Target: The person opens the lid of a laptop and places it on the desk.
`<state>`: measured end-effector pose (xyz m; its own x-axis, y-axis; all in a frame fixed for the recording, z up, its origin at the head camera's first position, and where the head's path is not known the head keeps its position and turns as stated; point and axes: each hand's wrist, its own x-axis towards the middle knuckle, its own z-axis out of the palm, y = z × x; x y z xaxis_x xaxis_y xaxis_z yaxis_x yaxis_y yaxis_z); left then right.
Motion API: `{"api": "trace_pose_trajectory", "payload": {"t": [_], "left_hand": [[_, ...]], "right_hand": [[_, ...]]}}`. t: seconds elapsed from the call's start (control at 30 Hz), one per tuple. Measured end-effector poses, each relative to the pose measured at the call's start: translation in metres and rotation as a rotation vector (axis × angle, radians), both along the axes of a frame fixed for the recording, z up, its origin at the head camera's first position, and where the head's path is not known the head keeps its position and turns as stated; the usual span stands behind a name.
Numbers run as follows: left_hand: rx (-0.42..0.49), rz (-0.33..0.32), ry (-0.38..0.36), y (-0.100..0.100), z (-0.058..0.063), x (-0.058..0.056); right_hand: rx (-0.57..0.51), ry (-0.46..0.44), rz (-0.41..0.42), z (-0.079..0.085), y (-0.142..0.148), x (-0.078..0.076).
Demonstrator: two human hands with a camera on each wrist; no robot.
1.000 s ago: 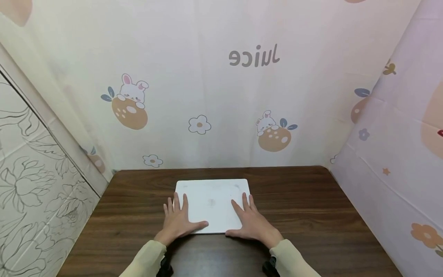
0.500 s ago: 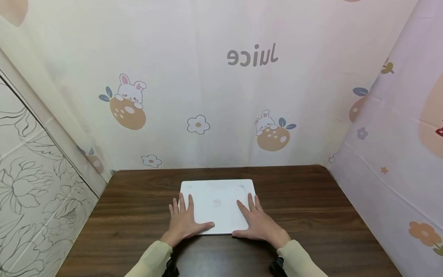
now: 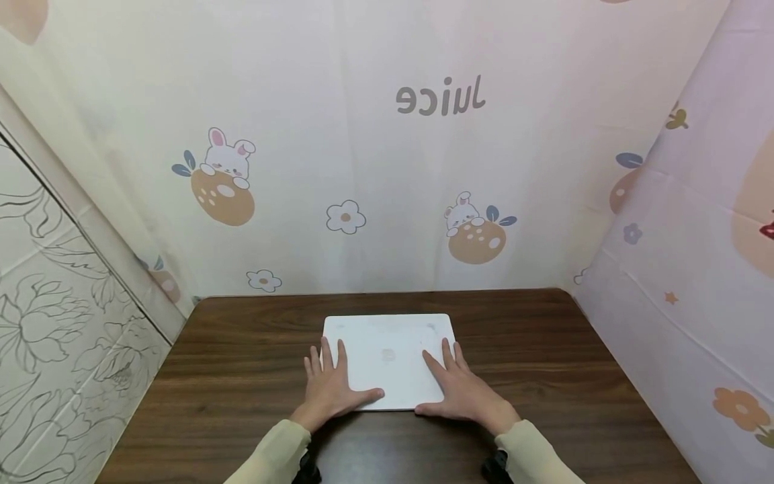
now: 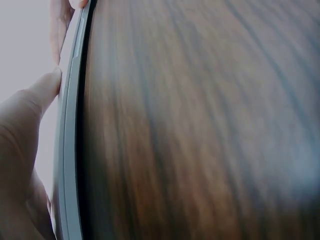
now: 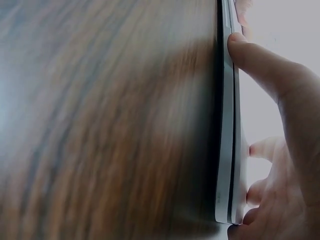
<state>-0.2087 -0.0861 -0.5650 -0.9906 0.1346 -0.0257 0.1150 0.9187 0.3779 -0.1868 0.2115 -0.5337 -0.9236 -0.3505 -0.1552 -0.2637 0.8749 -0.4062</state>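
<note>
A closed, pale silver-white laptop (image 3: 387,366) lies flat on the brown wooden table, with a faint round mark near the middle of its lid. My left hand (image 3: 334,391) rests with spread fingers on its left side, the thumb reaching across the lid near the front edge. On the right side, my right hand (image 3: 467,393) lies spread the same way, its thumb at the front edge. Both wrist views show the thin front edge close up: the left thumb (image 4: 45,90) touches the lid beside it, and the right thumb (image 5: 255,57) touches the edge itself.
The dark wood-grain table (image 3: 242,376) extends around the laptop on all sides. Behind it hangs a pale curtain (image 3: 387,168) printed with rabbits and flowers. More printed cloth (image 3: 683,269) closes off the right, and a floral line-drawn panel (image 3: 60,336) the left.
The laptop has slid to the right across the table, and both hands have moved along with it, still spread on it. The head view has shifted slightly.
</note>
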Motion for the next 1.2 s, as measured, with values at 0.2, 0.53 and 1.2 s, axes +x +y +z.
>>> {"api": "trace_pose_trajectory", "payload": {"t": [0.2, 0.53, 1.2], "left_hand": [[0.005, -0.002, 0.008, 0.007, -0.002, 0.001], [0.024, 0.002, 0.002, 0.013, -0.002, 0.002], [0.032, 0.019, -0.029, 0.017, -0.003, 0.011]], "right_hand": [[0.014, -0.001, -0.012, -0.003, 0.008, 0.001], [0.017, -0.005, -0.011, -0.004, 0.014, 0.001], [0.010, 0.014, -0.002, -0.007, 0.018, 0.008]]}}
